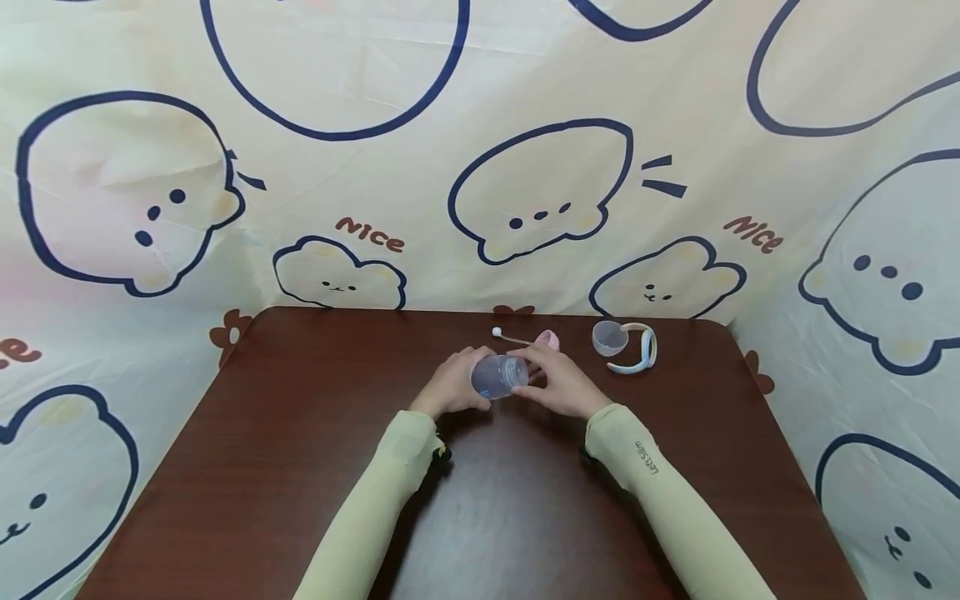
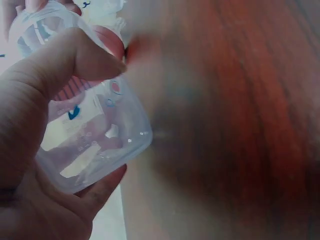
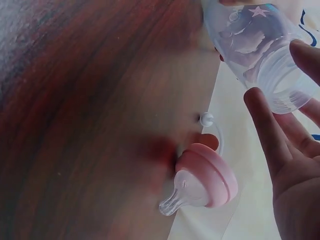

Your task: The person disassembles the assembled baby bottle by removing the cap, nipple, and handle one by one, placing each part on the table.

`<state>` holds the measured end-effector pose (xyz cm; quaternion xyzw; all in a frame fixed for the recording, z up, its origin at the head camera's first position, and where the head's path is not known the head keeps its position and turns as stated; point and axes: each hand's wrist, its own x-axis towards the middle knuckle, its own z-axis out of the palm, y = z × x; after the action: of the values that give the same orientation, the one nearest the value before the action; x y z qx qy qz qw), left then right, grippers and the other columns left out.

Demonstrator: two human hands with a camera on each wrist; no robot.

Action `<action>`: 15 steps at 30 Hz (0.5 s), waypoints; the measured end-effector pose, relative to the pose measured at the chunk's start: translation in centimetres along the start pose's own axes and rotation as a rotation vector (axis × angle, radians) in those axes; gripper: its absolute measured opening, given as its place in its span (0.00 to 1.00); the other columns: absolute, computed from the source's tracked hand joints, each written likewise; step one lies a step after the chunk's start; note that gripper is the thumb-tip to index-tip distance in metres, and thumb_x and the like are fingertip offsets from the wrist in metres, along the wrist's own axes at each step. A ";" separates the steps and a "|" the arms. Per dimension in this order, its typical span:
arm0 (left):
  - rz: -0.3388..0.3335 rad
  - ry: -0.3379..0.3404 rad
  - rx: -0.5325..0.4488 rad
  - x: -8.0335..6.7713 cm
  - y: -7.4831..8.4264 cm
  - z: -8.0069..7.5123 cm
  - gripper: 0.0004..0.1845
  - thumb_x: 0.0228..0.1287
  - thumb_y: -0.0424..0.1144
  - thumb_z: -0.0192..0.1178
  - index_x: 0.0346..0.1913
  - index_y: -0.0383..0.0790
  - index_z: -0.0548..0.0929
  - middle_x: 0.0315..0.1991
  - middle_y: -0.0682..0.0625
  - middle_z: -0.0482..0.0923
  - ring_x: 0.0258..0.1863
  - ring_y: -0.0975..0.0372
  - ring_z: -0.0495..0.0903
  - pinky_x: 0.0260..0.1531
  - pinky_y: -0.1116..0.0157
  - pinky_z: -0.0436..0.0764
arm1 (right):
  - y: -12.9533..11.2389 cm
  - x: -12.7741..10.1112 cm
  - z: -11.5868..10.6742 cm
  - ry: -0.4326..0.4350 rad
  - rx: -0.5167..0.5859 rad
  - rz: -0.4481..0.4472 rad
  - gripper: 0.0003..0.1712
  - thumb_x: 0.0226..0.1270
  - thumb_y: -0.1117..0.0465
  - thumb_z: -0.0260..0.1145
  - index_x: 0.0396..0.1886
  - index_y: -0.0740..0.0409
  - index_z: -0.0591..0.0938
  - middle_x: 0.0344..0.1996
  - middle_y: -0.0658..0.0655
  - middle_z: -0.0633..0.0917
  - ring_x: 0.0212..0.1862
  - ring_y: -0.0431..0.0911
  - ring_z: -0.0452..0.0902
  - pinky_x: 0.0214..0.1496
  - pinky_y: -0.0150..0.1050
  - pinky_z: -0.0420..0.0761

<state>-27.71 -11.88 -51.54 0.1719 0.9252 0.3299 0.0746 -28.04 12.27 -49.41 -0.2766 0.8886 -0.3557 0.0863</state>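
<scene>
Near table far edge, mid-way: left hand grips clear bottle body; right hand, fingers loosely open, touches its open neck. Pink teat collar, straw, cap, handle ring lie loose behind; assembly judged barely begun.

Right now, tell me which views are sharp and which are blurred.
Head view: sharp, evenly lit, wide-angle bending at the edges. Left wrist view: soft; the bottle is close, the table smeared. Right wrist view: the pink teat cap is fairly clear, the tabletop hazy.

Clear bottle in curled fingers
</scene>
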 end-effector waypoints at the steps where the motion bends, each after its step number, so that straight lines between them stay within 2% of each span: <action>1: 0.002 0.000 0.000 0.0 0.1 0.0 0.43 0.40 0.37 0.85 0.64 0.50 0.77 0.54 0.47 0.78 0.54 0.51 0.76 0.54 0.46 0.82 | 0.0 0.0 0.0 0.005 -0.003 -0.002 0.36 0.63 0.52 0.78 0.70 0.45 0.77 0.61 0.52 0.80 0.52 0.47 0.84 0.57 0.46 0.85; 8: 0.002 -0.019 -0.035 0.0 0.8 0.4 0.44 0.46 0.36 0.83 0.68 0.50 0.73 0.59 0.46 0.76 0.58 0.50 0.75 0.56 0.45 0.80 | 0.0 -0.7 -0.7 0.028 -0.016 -0.020 0.37 0.63 0.53 0.78 0.71 0.43 0.76 0.61 0.53 0.80 0.52 0.47 0.83 0.57 0.47 0.85; 12: -0.001 0.008 -0.068 0.0 1.2 0.6 0.48 0.47 0.39 0.83 0.72 0.52 0.67 0.63 0.45 0.74 0.60 0.49 0.74 0.58 0.43 0.79 | -0.2 -1.0 -1.4 0.056 -0.008 -0.064 0.37 0.63 0.57 0.78 0.72 0.45 0.76 0.55 0.52 0.80 0.52 0.48 0.83 0.55 0.49 0.86; 15: -0.008 0.037 -0.087 0.0 1.7 0.5 0.50 0.47 0.44 0.84 0.72 0.51 0.63 0.63 0.43 0.74 0.60 0.49 0.74 0.58 0.45 0.79 | -0.5 -0.9 -1.9 0.079 -0.012 -0.082 0.36 0.63 0.58 0.78 0.71 0.46 0.77 0.51 0.51 0.78 0.51 0.48 0.82 0.56 0.51 0.85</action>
<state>-27.15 -10.36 -50.89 0.1587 0.9119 0.3726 0.0661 -27.72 13.62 -47.68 -0.2988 0.8813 -0.3644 0.0347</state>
